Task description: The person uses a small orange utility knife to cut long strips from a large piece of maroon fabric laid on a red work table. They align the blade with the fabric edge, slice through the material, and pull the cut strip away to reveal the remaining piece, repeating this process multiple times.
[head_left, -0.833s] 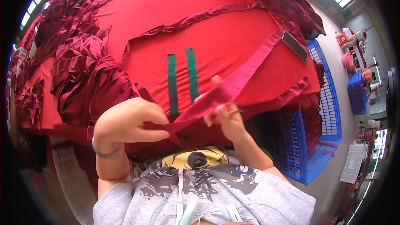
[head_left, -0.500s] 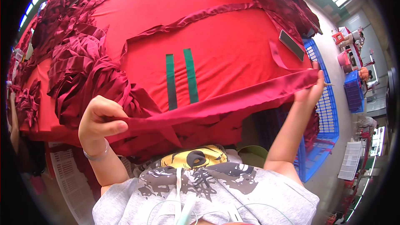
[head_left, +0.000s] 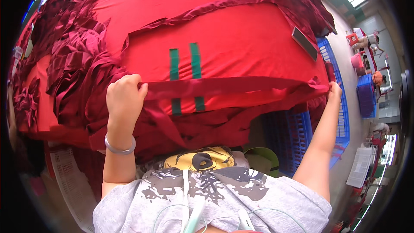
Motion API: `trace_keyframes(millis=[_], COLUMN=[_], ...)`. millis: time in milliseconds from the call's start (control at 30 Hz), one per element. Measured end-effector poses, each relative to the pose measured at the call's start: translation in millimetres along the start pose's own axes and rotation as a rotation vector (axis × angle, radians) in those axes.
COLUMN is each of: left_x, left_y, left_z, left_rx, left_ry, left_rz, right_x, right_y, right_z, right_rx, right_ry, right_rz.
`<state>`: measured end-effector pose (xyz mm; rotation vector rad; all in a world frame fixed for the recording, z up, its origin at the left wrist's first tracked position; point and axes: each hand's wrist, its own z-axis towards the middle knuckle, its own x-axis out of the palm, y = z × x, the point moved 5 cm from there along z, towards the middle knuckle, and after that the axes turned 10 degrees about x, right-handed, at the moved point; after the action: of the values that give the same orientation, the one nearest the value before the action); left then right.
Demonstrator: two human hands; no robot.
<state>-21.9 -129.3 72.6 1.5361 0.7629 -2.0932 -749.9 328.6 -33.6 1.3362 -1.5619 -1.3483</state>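
Note:
A long dark red fabric strip (head_left: 224, 87) stretches between my two hands, low over the red-covered table (head_left: 233, 34). My left hand (head_left: 125, 95) grips one end in a closed fist, with a bracelet on that wrist. Out at the table's right side, my right hand (head_left: 334, 89) pinches the other end, where the cloth bunches up. The strip crosses in front of two green tape strips (head_left: 174, 64) on the cover and hides their middle parts. Beside my left hand lies a heap of dark red strips (head_left: 82, 69), some hanging over the near edge.
A phone (head_left: 305, 43) lies on the table's right side. Blue plastic baskets (head_left: 340, 116) stand beside it, one holding red cloth. Another strip (head_left: 189, 14) runs across the table's far part. A white basket (head_left: 69, 181) stands at lower left. People and crates show at far right.
My left hand has risen and moved right, turning its back upward. My right hand has shifted slightly down and right. The strip now lies nearly level and higher across the green tape.

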Motion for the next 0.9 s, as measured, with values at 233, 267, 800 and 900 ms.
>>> trace_keyframes(millis=[233, 267, 800, 900], left_x=[1, -2, 6, 31], left_y=[2, 6, -37, -76], left_z=[-9, -15, -30, -42], left_rx=[0.014, -0.013, 0.027, 0.324], left_ry=[0.022, 0.029, -0.182, -0.119], left_rz=[0.078, 0.140, 0.424, 0.081], right_x=[55, 84, 100, 129], right_y=[-1, -8, 54, 41], right_z=[-16, -59, -290, -378], right_rx=[0.295, 0.319, -0.753, -1.107], right_ry=[0.099, 0.061, 0.293, 0.473], right_rz=[-0.229, -0.122, -0.888, -0.803])
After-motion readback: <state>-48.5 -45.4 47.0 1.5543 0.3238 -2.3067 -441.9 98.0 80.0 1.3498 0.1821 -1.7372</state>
